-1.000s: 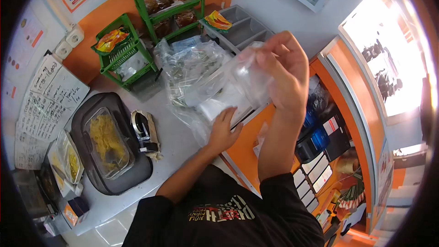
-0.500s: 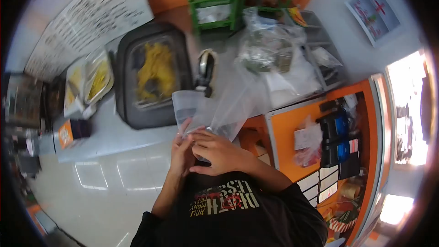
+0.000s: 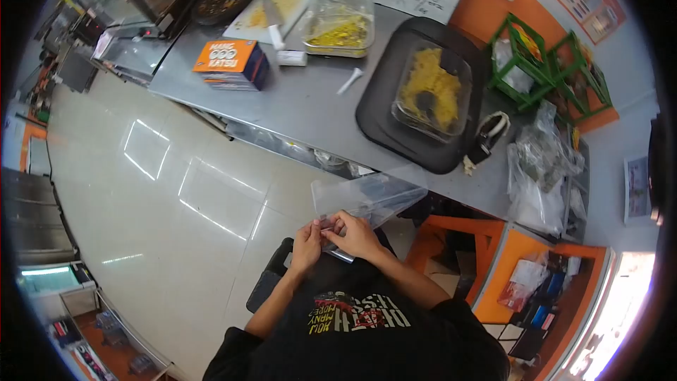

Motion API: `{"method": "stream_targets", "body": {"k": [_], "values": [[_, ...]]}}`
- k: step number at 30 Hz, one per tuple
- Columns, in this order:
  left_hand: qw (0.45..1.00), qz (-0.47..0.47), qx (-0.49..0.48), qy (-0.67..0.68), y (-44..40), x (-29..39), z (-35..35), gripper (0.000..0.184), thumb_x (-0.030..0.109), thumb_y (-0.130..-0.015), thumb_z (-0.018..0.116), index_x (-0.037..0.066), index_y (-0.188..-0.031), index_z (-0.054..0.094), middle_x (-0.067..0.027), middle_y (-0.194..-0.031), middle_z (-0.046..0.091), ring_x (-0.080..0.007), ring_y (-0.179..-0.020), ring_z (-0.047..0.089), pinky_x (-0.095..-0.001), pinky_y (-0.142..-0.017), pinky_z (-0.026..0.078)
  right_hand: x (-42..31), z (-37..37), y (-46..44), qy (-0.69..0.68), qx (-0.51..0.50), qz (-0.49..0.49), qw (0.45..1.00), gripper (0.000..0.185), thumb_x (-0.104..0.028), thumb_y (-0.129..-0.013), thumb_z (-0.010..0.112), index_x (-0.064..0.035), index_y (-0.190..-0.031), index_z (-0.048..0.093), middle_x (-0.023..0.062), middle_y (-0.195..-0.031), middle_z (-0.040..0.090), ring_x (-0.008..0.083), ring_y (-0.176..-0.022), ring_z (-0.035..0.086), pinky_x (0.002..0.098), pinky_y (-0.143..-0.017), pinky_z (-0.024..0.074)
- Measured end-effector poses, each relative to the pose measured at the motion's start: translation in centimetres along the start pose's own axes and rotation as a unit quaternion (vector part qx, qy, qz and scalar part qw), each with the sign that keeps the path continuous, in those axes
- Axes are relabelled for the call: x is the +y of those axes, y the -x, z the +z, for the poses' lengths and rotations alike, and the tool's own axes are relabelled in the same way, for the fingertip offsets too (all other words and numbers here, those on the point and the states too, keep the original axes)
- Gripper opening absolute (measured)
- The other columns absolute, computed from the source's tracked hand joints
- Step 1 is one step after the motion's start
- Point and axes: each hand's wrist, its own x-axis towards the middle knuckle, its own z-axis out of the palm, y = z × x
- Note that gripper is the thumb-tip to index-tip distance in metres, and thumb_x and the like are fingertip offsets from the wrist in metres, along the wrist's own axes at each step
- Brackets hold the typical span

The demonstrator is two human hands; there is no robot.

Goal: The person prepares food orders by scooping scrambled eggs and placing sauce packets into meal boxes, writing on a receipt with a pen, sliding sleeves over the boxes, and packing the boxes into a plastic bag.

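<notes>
Close to my chest, both hands pinch the edge of a clear plastic bag (image 3: 381, 194). My left hand (image 3: 307, 243) and my right hand (image 3: 354, 235) almost touch, with fingers closed on the film. The bag spreads away from them toward the counter's front edge. Beyond it a clear container of yellow food (image 3: 436, 92) sits on a black tray (image 3: 381, 85). A tape dispenser (image 3: 488, 134) lies right of the tray. More clear plastic bags (image 3: 539, 162) are heaped at the counter's right end.
On the metal counter (image 3: 303, 106) stand an orange box (image 3: 229, 63), a white board with a knife (image 3: 271, 17), an open container of yellow food (image 3: 340, 25) and green baskets (image 3: 522, 63). Orange shelving (image 3: 493, 275) stands at the right. Tiled floor (image 3: 204, 197) lies at the left.
My hands have moved from the bag heap to in front of my chest, taking one clear bag along. The view has turned left, showing more counter and floor.
</notes>
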Motion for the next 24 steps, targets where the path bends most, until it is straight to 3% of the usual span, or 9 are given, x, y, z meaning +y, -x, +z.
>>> {"method": "stream_targets", "body": {"k": [3, 6, 9, 14, 18, 24], "values": [[0.987, 0.034, 0.149, 0.042, 0.8, 0.7, -1.6, 0.039, 0.029, -0.108, 0.053, -0.007, -0.102, 0.069, -0.0067, -0.083, 0.071, -0.0095, -0.07, 0.06, -0.0254, -0.064, 0.048, -0.2, 2.3, -2.8, 0.012, -0.026, -0.003, 1.0, 0.037, -0.029, -0.082, 0.081, -0.0016, -0.099, 0.063, 0.0137, -0.079, 0.072, 0.0293, -0.076, 0.072, 0.039, -0.068, 0.0555], [0.975, -0.016, 0.168, 0.143, 0.7, 1.1, -4.8, 0.034, 0.025, -0.104, 0.061, -0.004, -0.092, 0.071, -0.0057, -0.078, 0.07, -0.0092, -0.065, 0.059, -0.0247, -0.061, 0.045, -1.5, 3.8, -6.5, -0.061, -0.076, 0.0, 0.995, 0.036, -0.029, -0.082, 0.083, -0.0007, -0.095, 0.065, 0.0111, -0.076, 0.071, 0.0212, -0.071, 0.071, 0.0348, -0.063, 0.0547], [0.946, 0.008, 0.193, 0.259, -0.6, 1.6, -7.2, 0.028, 0.023, -0.101, 0.067, -0.002, -0.089, 0.072, -0.0058, -0.078, 0.07, -0.0104, -0.066, 0.06, -0.0257, -0.062, 0.046, -2.8, 6.0, -10.3, -0.137, -0.177, 0.003, 0.975, 0.035, -0.027, -0.082, 0.084, 0.0008, -0.092, 0.065, 0.0091, -0.074, 0.071, 0.0154, -0.065, 0.069, 0.031, -0.057, 0.0538], [0.929, 0.003, 0.238, 0.283, -3.0, 5.4, -10.4, 0.024, 0.02, -0.099, 0.068, -0.002, -0.092, 0.071, -0.007, -0.081, 0.07, -0.0126, -0.067, 0.061, -0.0272, -0.064, 0.049, -6.9, 5.7, -17.5, -0.165, -0.305, -0.011, 0.938, 0.031, -0.018, -0.082, 0.085, 0.003, -0.094, 0.065, 0.0082, -0.075, 0.069, 0.0124, -0.058, 0.066, 0.0261, -0.051, 0.0527], [0.922, 0.052, 0.24, 0.299, -4.6, 9.0, -11.4, 0.02, 0.014, -0.099, 0.068, -0.006, -0.097, 0.07, -0.0099, -0.089, 0.071, -0.0143, -0.07, 0.062, -0.0285, -0.068, 0.053, -7.3, 6.4, -22.0, -0.204, -0.281, -0.03, 0.937, 0.03, -0.017, -0.082, 0.084, 0.0036, -0.093, 0.066, 0.0083, -0.074, 0.069, 0.0119, -0.059, 0.066, 0.0271, -0.051, 0.0529], [0.911, 0.01, 0.293, 0.291, -7.7, 10.7, -12.7, 0.016, 0.01, -0.097, 0.07, -0.006, -0.102, 0.068, -0.0113, -0.091, 0.071, -0.0139, -0.074, 0.064, -0.0261, -0.07, 0.053, -7.2, 6.5, -24.5, -0.261, -0.247, -0.034, 0.932, 0.023, -0.012, -0.083, 0.082, 0.003, -0.091, 0.067, 0.0063, -0.074, 0.068, 0.0114, -0.059, 0.064, 0.0254, -0.053, 0.053]]}}
